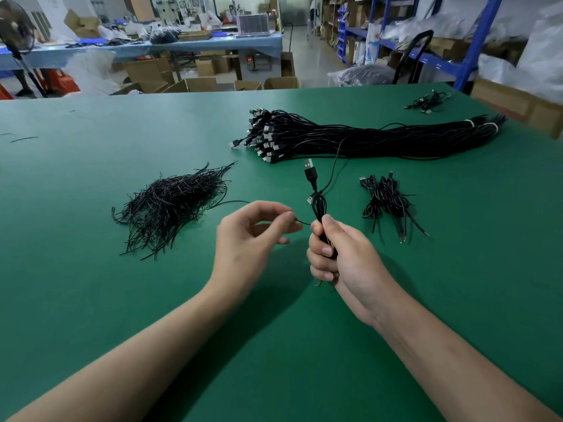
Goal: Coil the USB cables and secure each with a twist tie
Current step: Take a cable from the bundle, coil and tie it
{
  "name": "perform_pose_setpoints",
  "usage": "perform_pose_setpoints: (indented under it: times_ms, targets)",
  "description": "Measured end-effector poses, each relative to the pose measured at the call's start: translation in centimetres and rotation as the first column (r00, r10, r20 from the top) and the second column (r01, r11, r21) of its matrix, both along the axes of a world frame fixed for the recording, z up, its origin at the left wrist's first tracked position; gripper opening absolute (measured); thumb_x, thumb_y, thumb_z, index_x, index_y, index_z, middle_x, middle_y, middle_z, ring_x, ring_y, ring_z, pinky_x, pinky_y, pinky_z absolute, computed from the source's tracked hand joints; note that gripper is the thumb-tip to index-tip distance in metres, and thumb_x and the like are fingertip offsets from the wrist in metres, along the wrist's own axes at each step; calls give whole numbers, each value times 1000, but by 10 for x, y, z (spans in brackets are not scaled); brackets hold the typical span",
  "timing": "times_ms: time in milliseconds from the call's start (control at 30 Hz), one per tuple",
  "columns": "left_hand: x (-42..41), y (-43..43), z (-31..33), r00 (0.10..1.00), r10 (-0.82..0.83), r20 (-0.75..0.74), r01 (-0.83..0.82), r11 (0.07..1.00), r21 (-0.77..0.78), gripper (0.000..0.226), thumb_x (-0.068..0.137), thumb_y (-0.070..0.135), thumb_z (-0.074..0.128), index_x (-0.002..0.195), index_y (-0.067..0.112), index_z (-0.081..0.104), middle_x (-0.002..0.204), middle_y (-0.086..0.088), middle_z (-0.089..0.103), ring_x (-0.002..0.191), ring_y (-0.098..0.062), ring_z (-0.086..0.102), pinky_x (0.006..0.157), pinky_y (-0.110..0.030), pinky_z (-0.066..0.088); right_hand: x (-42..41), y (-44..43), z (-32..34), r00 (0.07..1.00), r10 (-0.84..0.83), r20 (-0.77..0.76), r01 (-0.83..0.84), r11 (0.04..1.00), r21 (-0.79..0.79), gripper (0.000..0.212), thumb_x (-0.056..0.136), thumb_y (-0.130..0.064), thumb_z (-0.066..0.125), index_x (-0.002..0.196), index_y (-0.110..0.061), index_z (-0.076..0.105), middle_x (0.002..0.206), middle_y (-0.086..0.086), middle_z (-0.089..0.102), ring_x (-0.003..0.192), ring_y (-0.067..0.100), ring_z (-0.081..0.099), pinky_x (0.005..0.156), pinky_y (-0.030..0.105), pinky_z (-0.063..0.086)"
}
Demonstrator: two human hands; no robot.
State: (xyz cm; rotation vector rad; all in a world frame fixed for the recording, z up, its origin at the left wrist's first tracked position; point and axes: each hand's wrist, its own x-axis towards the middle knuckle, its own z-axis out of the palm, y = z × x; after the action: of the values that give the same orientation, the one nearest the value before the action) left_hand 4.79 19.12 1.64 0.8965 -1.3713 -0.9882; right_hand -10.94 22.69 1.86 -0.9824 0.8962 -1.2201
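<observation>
Clenched slim, folded black USB cable (318,205) upright in right hand (338,254); pinched thin, wiry twist tie (301,222) in left hand (249,236), over matte green surface (91,300).

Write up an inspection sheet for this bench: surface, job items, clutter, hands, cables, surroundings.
Surface: green table, smooth mat.
Job's things: held cable coiled, plug up; twist tie reaching toward it; tie pile at left.
Clutter: stray ties near left edge.
Grippers: left hand pinches the twist tie; right hand grips the held cable.
Cables: big bundle at back; coiled heap at right; small cluster far right.
Surroundings: cardboard boxes, blue shelving.
</observation>
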Motion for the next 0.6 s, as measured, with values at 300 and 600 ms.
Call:
perform_pose_setpoints:
  times_ms: [300,600]
  targets:
    - [1,10,-4,985,21,172,19,974,-226,5,94,14,72,93,19,73,92,2,78,91,-18,76,81,-32,60,0,2,1,998,45,35,-47,998,51,24,110,-25,35,95,-12,48,65,-5,33,56,12,21,49,22,25]
    - [22,3,10,754,321,572,257,658,-708,12,99,6,62,95,0,72,96,-1,76,83,-13,70,73,-24,56,-1,3,-1,990,61,-130,-56,998,39,29,111,-24,32,93,-10,49,68,-2,26,54,11,25,51,24,24]
